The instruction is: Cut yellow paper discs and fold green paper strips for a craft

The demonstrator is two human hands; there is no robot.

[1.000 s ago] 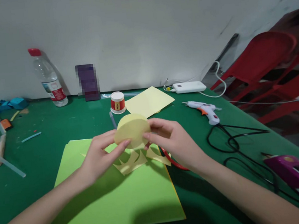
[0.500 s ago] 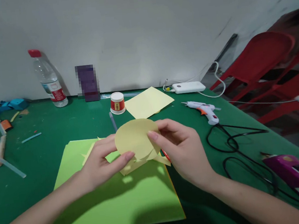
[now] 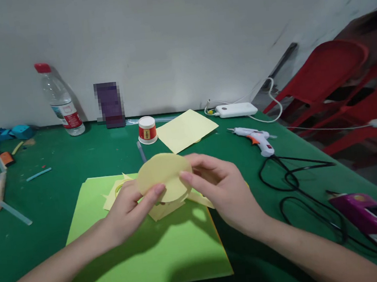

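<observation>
A round disc of pale yellow paper is held up between my two hands, above a stack of light green paper. My left hand pinches its lower left edge, thumb in front and fingers behind. On the right side my right hand grips it, thumb on the front face. Beneath the disc lie yellow paper offcuts, partly covered by my hands. Behind the disc, a pen-like stick rests on the green table.
Farther back are an upturned paper cup, a yellow sheet, a water bottle and a white power bank. A glue gun with looping black cable and a purple power strip lie right. Glue sticks are left.
Both hands have shifted the yellow disc slightly left and a little lower. My right hand's thumb stays on its face, and the disc's lower edge looks more even now.
</observation>
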